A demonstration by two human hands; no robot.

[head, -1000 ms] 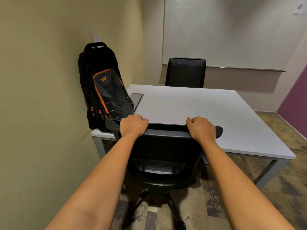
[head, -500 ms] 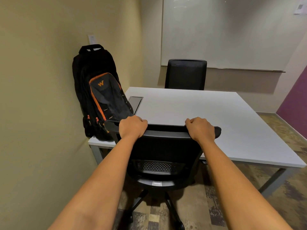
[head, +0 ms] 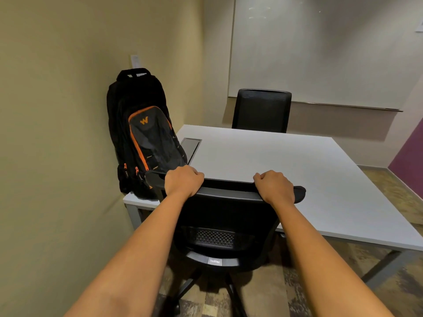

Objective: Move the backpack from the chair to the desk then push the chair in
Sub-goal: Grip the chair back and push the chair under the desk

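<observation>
A black backpack (head: 142,133) with orange trim stands upright on the near left corner of the white desk (head: 286,168), leaning against the yellow wall. Directly in front of me is a black office chair (head: 226,216), its backrest top level with the desk's near edge and its seat partly under the desk. My left hand (head: 183,180) grips the left part of the backrest's top edge. My right hand (head: 273,186) grips the right part of that edge. Both arms are stretched forward.
A second black chair (head: 261,110) stands at the desk's far side under a whiteboard (head: 320,49). A grey cable hatch (head: 191,146) sits in the desk next to the backpack. The yellow wall (head: 57,133) is close on the left; a purple wall (head: 409,152) is at right.
The chair has rolled a little further toward the desk with both hands still on its backrest. The view has shifted slightly; the backpack stays put.
</observation>
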